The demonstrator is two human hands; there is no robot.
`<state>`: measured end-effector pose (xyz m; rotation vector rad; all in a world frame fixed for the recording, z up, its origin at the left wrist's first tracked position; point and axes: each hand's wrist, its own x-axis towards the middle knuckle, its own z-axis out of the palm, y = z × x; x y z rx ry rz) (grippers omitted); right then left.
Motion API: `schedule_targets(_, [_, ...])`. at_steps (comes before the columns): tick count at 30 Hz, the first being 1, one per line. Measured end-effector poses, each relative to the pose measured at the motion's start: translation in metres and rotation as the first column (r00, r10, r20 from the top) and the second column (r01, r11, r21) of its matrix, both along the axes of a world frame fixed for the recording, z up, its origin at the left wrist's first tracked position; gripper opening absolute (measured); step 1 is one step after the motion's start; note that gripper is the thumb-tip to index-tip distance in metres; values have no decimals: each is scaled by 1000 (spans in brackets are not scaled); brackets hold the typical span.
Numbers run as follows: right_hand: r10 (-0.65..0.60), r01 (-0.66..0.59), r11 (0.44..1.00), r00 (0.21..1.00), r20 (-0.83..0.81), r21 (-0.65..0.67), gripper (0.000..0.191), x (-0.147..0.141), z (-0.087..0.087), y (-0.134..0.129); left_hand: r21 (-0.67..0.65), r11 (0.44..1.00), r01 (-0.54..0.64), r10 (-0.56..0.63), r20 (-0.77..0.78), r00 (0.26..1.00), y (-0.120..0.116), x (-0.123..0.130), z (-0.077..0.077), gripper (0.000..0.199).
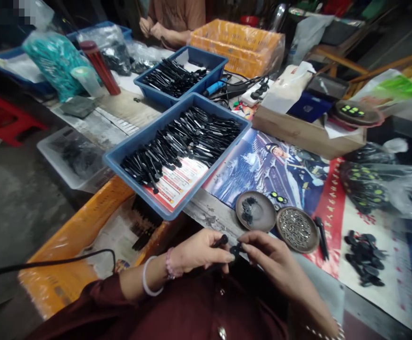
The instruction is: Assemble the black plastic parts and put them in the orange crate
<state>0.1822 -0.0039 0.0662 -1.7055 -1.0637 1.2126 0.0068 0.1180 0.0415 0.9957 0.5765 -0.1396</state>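
Close to my body, my left hand (200, 250) is closed around a dark rod-like piece, whose round end (222, 241) sticks up past the fingers. The thumb and fingers of my right hand (271, 252) pinch a small black part (237, 249) against it, and the two hands nearly meet. Just beyond them lie a round dish with a few black pieces (264, 215) and a second dish filled with small metal parts (298, 230). A blue tray (170, 213) of black rod-like pieces stands ahead of my left hand.
A black tool (322, 238) and a pile of black round parts (365, 257) are on the right. An orange crate (64, 255) stands lower left. Farther back are another blue tray (166, 100), an orange basket (239, 52) and a person's hands (152, 29).
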Motion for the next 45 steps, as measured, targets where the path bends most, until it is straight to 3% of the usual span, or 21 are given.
schedule_targets(7, [142, -147, 987, 986, 87, 64, 18, -8, -2, 5, 70, 997, 33, -33, -11, 999, 3, 2, 0, 21])
schedule_targets(16, [142, -142, 990, 989, -45, -8, 22, -5, -19, -5, 69, 992, 109, -112, 49, 992, 3, 0, -8, 34])
schedule_targets(19, [115, -115, 993, 993, -26, -8, 22, -4, -19, -8, 213, 974, 76, -86, 41, 995, 4, 1, -8, 33])
schedule_targets(23, [91, -92, 996, 996, 12, 5, 22, -4, -19, -10, 404, 911, 83, -114, 53, 992, 6, 0, -9, 21])
schedule_targets(25, [81, -81, 997, 996, 35, 8, 23, -6, -20, -11, 351, 931, 97, -130, 73, 989, 6, -1, -11, 20])
schedule_targets(28, [81, -83, 996, 995, 61, 27, 23, -9, -19, -12, 168, 980, 109, -121, 66, 990, 4, 0, -16, 30])
schedule_targets(34, [74, -78, 995, 995, 66, 57, 22, -13, -14, -15, -81, 994, 76, -76, 4, 997, -1, 5, -19, 47])
schedule_targets(40, [-102, 92, 994, 963, -248, -51, 24, -19, -20, -21, -213, 974, 74, -58, 81, 995, -3, 6, -16, 48])
schedule_targets(42, [-194, 180, 981, 907, -374, -71, 25, -27, -25, -22, -290, 954, 77, -48, 105, 993, -3, 6, -14, 48])
schedule_targets(45, [-337, 314, 939, 751, -568, -143, 28, -41, -30, -21, -366, 928, 66, -22, 121, 992, -2, 6, -13, 45])
